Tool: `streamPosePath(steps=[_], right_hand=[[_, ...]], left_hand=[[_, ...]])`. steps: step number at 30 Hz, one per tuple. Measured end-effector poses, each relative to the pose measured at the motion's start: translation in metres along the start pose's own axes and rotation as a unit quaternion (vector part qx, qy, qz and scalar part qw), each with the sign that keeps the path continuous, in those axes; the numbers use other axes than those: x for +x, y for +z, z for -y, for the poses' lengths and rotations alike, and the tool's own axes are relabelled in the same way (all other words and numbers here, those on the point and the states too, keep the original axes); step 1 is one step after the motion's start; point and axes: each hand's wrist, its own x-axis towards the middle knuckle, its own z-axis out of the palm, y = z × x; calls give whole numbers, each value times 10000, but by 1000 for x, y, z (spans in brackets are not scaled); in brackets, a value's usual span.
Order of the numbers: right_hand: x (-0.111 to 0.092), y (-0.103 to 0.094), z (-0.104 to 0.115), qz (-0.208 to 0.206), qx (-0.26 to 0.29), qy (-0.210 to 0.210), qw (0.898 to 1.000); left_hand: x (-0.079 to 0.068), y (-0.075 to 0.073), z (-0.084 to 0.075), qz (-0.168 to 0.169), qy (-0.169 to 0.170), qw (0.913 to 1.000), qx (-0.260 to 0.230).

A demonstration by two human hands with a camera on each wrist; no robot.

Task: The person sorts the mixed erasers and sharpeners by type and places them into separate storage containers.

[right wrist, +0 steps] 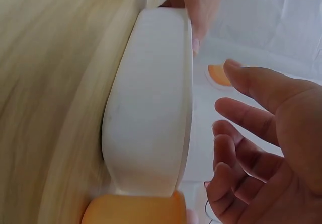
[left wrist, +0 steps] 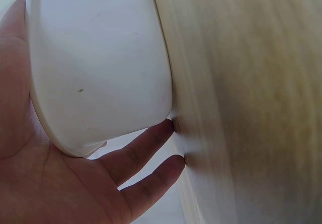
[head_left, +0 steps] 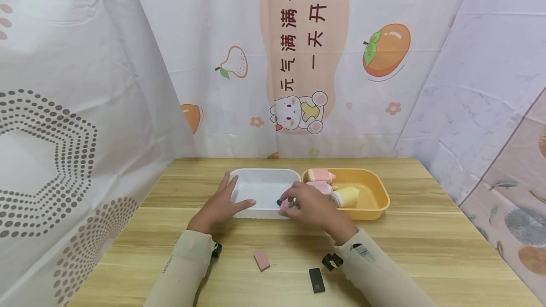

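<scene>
A white tray (head_left: 260,188) stands on the table, and my left hand (head_left: 219,207) rests against its left end. The thumb lies over the front rim; in the left wrist view, straight fingers (left wrist: 151,138) reach past the tray's outer wall to the table. Over the tray's right front corner is my right hand (head_left: 309,205), fingers loosely bent. The right wrist view shows nothing between its thumb and fingers (right wrist: 241,116). A small pink piece (head_left: 285,205) with a dark part beside it shows by these fingertips in the head view, partly hidden by the hand.
Touching the tray's right side is a yellow-orange tray (head_left: 375,198) with two pink bottles (head_left: 320,175) and a pale yellow bottle (head_left: 346,196). Nearer on the table lie a pink block (head_left: 261,260) and a black block (head_left: 317,280). A printed curtain (head_left: 239,108) hangs behind.
</scene>
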Motion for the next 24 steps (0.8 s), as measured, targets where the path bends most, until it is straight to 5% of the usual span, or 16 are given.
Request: streamPosePath(steps=[24], right_hand=[[-13,37,37,1138,-391,-1237,9850]], left_hand=[[-2,0,1,-17,34,10000,41]])
